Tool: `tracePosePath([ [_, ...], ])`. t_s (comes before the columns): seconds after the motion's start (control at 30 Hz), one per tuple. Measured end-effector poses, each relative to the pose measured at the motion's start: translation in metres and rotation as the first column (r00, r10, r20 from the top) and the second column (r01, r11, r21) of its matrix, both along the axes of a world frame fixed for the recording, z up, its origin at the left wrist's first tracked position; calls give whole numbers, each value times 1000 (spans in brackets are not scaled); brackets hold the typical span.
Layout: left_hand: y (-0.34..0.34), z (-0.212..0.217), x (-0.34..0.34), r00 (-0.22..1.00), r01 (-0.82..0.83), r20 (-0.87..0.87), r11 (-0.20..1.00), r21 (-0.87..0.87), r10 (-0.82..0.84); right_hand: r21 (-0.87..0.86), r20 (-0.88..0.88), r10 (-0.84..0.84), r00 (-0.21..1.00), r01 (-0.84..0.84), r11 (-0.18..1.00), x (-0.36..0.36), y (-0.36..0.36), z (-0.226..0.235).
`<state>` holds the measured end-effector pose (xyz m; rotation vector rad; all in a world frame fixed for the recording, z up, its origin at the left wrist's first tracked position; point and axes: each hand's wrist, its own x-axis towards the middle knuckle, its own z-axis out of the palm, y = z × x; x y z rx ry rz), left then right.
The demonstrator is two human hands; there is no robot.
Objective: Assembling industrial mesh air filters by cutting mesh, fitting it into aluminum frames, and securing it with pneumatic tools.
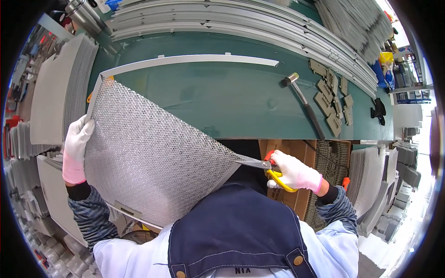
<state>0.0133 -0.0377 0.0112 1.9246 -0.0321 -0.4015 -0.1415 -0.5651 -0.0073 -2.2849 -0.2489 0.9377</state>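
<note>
Head view: fingers of the right hand [294, 171] wrap the scissors [266, 165], blades right at the corner of the mesh panel [153, 157]; whether they're biting, can't tell! Left hand [76, 143], fingers curled tight on the panel's left rim. The panel spans the gap between hands, bench [208, 102] to apron [232, 220]. Looks partway done: left and lower sides rimmed, but the long white strip [190, 59] stands off the mesh, that side not yet framed. Beyond, a hammer [303, 104] lies idle.
</note>
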Motion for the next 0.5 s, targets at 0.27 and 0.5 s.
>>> tracePosePath([
  [0.27, -13, 8, 1, 1000, 18, -23, 1000, 4, -17, 33, 185, -39, 982, 33, 999, -9, 9, 2],
  [0.5, -17, 12, 3, 1000, 29, -8, 999, 25, -29, 24, 254, -59, 965, 54, 998, -20, 7, -14],
])
